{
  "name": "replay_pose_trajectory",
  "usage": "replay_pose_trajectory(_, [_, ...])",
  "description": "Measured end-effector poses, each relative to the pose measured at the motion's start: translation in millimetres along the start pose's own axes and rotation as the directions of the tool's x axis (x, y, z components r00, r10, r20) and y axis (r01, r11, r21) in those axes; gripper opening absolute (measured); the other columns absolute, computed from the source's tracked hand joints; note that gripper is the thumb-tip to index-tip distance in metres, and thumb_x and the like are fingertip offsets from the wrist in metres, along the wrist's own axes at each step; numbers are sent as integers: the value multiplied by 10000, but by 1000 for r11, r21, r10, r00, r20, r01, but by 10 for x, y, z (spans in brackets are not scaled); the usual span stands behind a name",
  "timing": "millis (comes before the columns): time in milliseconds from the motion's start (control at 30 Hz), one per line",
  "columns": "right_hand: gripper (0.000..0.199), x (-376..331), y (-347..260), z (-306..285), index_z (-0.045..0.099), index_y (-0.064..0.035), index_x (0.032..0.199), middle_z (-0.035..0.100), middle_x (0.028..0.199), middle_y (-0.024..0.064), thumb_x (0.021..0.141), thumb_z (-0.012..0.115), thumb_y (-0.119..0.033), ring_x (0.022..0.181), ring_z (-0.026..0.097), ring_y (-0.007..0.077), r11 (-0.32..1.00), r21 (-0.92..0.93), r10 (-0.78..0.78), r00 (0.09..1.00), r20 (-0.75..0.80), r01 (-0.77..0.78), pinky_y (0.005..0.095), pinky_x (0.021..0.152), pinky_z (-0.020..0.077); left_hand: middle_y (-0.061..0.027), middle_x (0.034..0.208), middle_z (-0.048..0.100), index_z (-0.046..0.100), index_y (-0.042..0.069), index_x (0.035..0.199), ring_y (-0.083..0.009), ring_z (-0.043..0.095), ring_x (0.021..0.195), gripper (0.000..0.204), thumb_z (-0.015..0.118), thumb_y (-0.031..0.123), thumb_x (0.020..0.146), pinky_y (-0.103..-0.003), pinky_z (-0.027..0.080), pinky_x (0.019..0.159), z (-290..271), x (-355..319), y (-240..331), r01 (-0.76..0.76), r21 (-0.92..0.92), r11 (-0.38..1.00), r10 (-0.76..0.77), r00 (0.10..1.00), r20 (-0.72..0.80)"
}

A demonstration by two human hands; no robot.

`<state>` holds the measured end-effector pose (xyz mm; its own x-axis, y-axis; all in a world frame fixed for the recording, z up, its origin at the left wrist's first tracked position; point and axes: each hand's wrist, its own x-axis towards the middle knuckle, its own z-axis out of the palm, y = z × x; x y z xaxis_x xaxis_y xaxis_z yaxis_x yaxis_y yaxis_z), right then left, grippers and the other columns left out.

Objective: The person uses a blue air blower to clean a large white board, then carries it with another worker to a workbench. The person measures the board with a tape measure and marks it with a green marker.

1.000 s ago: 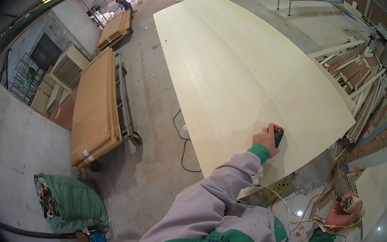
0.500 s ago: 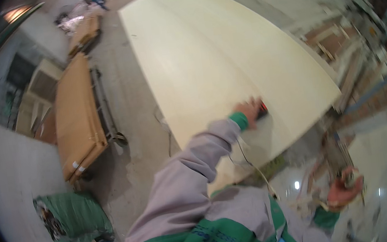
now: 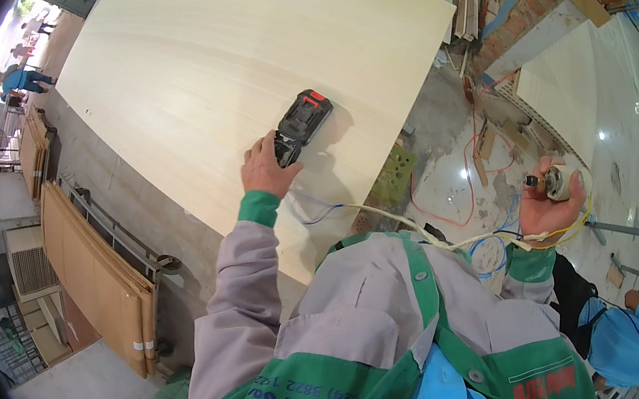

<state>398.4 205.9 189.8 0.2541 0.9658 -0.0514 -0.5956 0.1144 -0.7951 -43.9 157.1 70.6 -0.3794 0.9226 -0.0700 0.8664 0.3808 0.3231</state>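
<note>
Since the earlier frame, the view has swung toward the near edge of the large pale wooden board serving as the tabletop, and the person's right hand, not clearly seen before, now shows raised off to the side. Left hand: stretched forward on the board, fingers closed around the near end of a black, block-shaped power-tool battery pack with a red catch; the pack lies flat on the board, its far end pointing away from the hand. Right hand: held up beyond the board's edge, well apart from the left, palm upward, cupped around a small round metallic motor-like part. Thin yellow-white wires run from the right hand across the chest of the grey-and-green jacket toward the left arm, with a blue wire just behind the left wrist; where their ends attach cannot be told.

Step in hand, as judged: the battery pack is being gripped on the board while the wired part is kept ready in the other hand. A next move would call for bringing the two hands together, keeping the wires slack and untangled, and a firm hold on the pack so it does not slide on the smooth board.
</note>
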Motion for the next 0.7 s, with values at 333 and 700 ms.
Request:
replay_pose_trajectory(333, [392, -165, 110, 162, 624, -22, 911, 611, 802, 114, 887, 631, -413, 595, 510, 139, 996, -31, 75, 995, -72, -78, 253, 517, 412, -88, 1396, 577, 504, 108, 1430, -348, 506, 1286, 851, 870, 276, 679, -453, 429, 1060, -382, 324, -18, -236, 51, 970, 231, 969, 90])
replay_pose_trajectory(700, [372, -242, 144, -19, 622, -48, 921, 610, 797, 92, 874, 628, -417, 596, 518, 138, 994, -48, 85, 983, -161, -94, 256, 525, 423, -130, 1497, 474, 476, 112, 1451, -366, 464, 1332, 841, 819, 430, 752, -450, 412, 1094, 138, 901, 357, -444, 118, 888, 448, 894, -15])
